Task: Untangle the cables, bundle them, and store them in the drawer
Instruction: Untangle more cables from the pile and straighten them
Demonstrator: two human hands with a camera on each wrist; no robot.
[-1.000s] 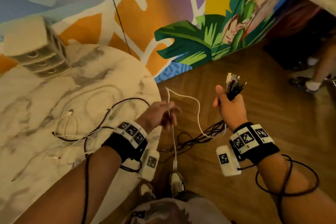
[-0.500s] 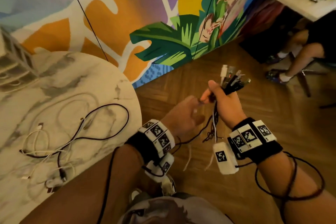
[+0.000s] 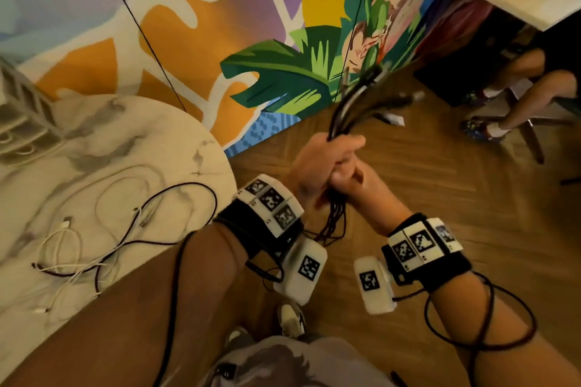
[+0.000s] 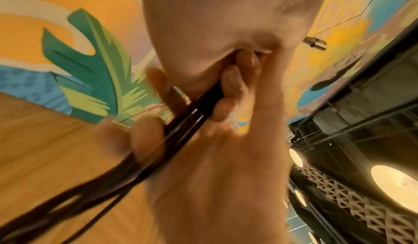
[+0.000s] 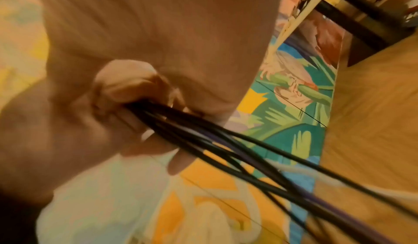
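Since the earlier frame, the left hand has joined the right hand; both are gripping the cables at the table's 3 o'clock edge. Wristband writing unreadable.

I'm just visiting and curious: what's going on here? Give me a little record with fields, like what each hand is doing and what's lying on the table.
left hand: grips the bundle of black cables
right hand: grips the same bundle just below, touching the left hand
bundle: held over the wooden floor, plug ends fanning upward, tails hanging down
round marble table: loose white and black cables lie on it
small white drawer unit: on the table's far left
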